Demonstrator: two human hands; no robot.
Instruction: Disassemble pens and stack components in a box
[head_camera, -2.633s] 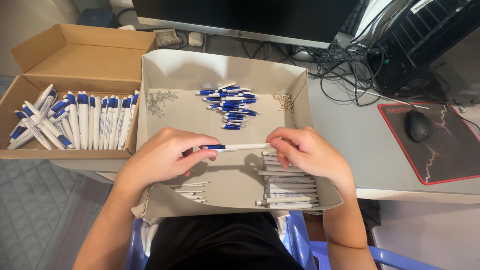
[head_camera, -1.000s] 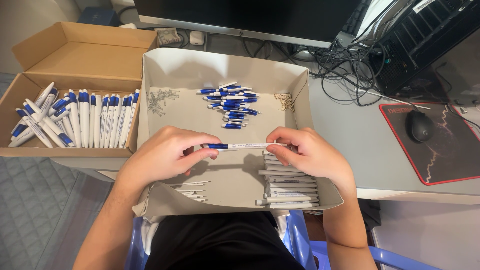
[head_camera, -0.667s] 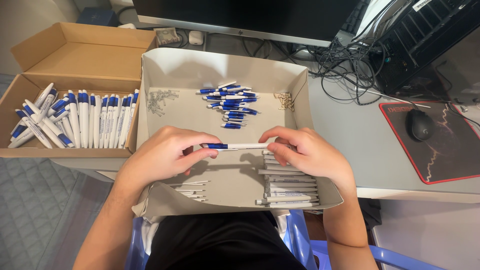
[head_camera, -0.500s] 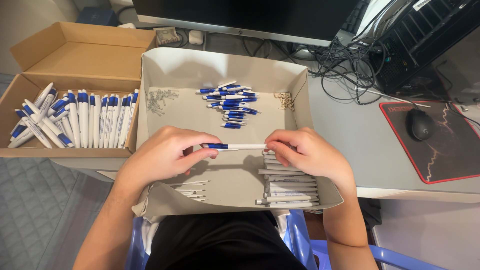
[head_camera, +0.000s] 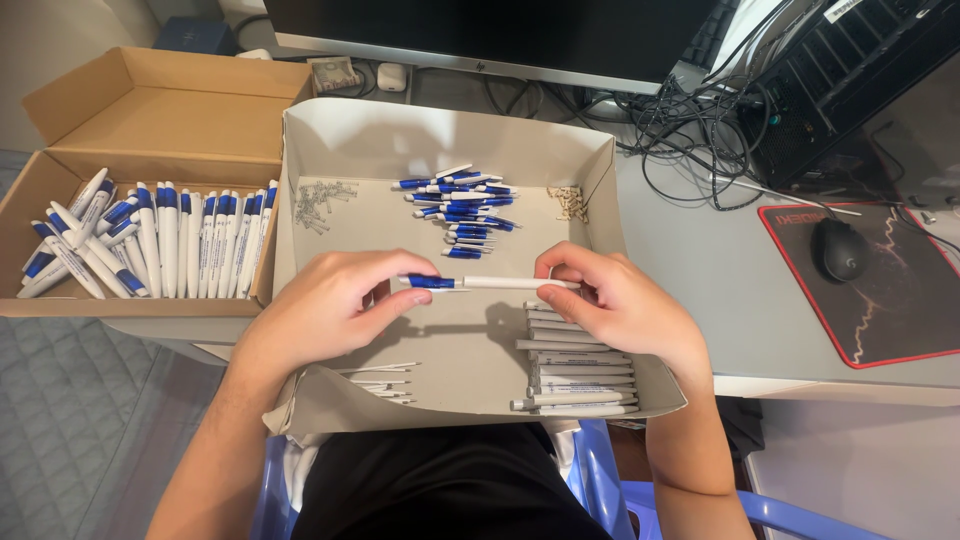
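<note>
Both hands hold one white pen with a blue end (head_camera: 490, 283) level above a shallow grey tray (head_camera: 600, 170). My left hand (head_camera: 335, 305) pinches the blue end; my right hand (head_camera: 610, 300) grips the white barrel end. Under my right hand lies a stack of white pen barrels (head_camera: 575, 375). Thin refills (head_camera: 385, 380) lie near the tray's front left. A pile of blue pen parts (head_camera: 460, 205) sits at the tray's back, with small clear parts (head_camera: 318, 200) to its left and small springs (head_camera: 572, 202) to its right.
An open cardboard box (head_camera: 150, 110) on the left holds a row of finished white and blue pens (head_camera: 160, 245). Behind the tray stand a monitor (head_camera: 500, 35) and tangled cables (head_camera: 700, 120). A black mouse (head_camera: 842, 250) rests on a red-edged pad (head_camera: 900, 290) at right.
The pen stays held between both hands over the tray. The fingers shift slightly on its ends; nothing else has moved.
</note>
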